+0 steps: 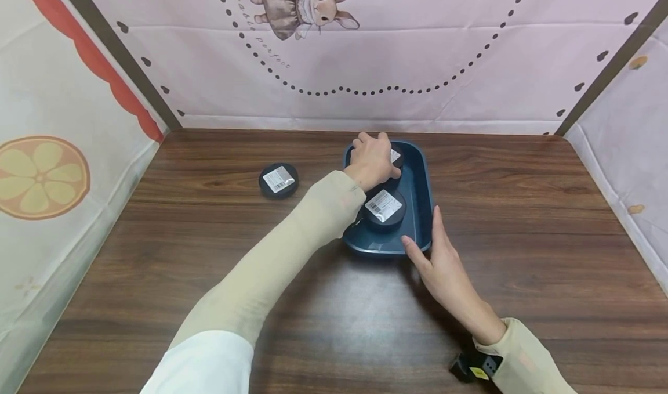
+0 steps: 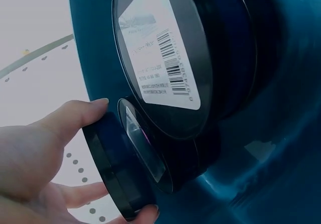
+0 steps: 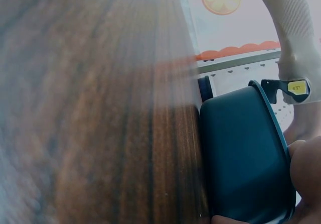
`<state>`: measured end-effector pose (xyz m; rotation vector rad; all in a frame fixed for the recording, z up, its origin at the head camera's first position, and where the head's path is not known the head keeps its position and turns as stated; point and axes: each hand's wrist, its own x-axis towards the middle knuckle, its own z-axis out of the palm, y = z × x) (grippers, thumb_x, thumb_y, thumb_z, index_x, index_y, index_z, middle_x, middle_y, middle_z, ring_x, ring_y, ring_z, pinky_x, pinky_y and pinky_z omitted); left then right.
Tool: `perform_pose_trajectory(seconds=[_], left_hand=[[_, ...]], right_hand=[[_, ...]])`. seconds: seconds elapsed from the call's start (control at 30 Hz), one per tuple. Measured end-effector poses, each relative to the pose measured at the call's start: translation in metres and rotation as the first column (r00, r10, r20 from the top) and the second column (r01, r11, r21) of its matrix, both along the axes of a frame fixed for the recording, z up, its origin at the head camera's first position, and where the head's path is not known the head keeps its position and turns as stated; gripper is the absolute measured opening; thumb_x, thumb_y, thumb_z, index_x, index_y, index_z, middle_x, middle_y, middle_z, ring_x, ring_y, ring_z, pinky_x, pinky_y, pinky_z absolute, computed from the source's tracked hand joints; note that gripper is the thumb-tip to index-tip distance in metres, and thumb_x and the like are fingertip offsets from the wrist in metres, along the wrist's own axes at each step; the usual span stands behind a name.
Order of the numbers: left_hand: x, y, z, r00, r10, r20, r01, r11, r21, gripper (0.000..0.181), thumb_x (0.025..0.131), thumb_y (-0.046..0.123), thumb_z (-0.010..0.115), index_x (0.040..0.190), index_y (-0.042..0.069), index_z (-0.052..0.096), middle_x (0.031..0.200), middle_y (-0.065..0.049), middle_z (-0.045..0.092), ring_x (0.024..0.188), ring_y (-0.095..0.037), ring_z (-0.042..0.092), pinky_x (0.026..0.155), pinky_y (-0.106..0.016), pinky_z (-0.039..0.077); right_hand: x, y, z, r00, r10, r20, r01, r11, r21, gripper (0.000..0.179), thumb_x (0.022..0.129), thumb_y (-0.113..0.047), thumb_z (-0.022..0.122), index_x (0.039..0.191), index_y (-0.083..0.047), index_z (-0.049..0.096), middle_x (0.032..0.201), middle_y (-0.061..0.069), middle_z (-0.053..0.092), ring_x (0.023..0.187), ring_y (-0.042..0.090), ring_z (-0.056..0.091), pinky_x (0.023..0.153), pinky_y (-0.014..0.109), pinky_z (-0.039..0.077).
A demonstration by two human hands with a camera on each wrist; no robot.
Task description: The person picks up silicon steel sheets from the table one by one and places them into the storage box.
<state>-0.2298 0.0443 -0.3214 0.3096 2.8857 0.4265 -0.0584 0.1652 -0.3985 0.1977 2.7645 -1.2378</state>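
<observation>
In the head view, a dark blue tray (image 1: 417, 194) with raised walls holds flat round black containers. One labelled container (image 1: 384, 209) lies near its front, and another labelled container (image 1: 396, 155) shows partly behind my left hand (image 1: 371, 161). That hand reaches over the tray's far left part. The left wrist view has its thumb and fingers gripping a dark round container (image 2: 113, 166) by the edge, close beside a labelled one. My right hand (image 1: 443, 266) holds the tray's near right corner, thumb over the rim and fingers along the outer side.
Left of the tray, a single round black container (image 1: 279, 180) with a white barcode label lies on the brown wooden table (image 1: 209, 255). A pale printed cloth wall (image 1: 334, 63) rises behind the table, with more cloth at both sides.
</observation>
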Motion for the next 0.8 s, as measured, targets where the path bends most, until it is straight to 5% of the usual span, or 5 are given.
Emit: perform_pose_trajectory(seconds=[0.8], left_hand=[[-0.001,0.012,-0.008,0.998,0.04,0.049,-0.036,0.997,-0.068,0.067,0.09,0.041,0.073,0.141,0.009,0.043,0.129,-0.017,0.051,0.112,-0.025,0.05,0.098,-0.034,0.05]], right_hand=[[0.001,0.0,0.002,1.0,0.006,0.017,-0.006,1.0,-0.003,0.094,0.101,-0.059,0.045,0.161,-0.014,-0.011,0.169,0.018,0.006,0.155,0.037,0.016,0.122,0.057,0.021]])
